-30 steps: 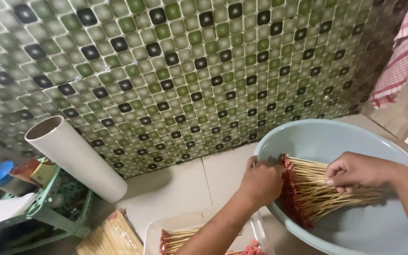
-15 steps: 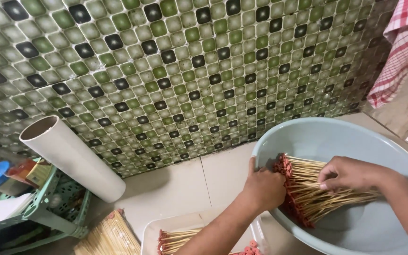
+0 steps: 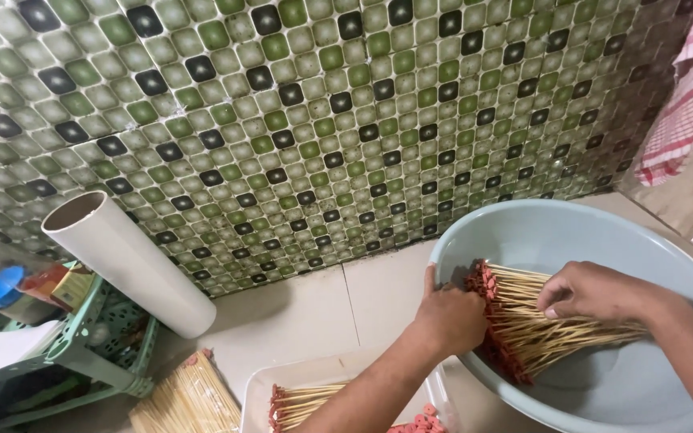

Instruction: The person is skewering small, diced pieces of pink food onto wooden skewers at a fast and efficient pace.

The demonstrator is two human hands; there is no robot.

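Hands grip a bundle of red-tipped bamboo sticks (image 3: 551,325) inside the pale blue plastic basin (image 3: 571,232): left hand (image 3: 449,314) pressing the tips, right hand (image 3: 591,290) clasping the shafts; green-and-black mosaic tile wall (image 3: 298,120) behind the basin.

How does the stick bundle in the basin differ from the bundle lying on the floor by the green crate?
The bundle in the basin has red-tipped ends turned toward the left hand, with the right hand on top; the floor bundle lies untouched, only a trace of red showing at one end. The basin bundle fans out loosely inside the pale blue basin; the floor bundle lies tight and parallel. Both are thin, pale wooden sticks.
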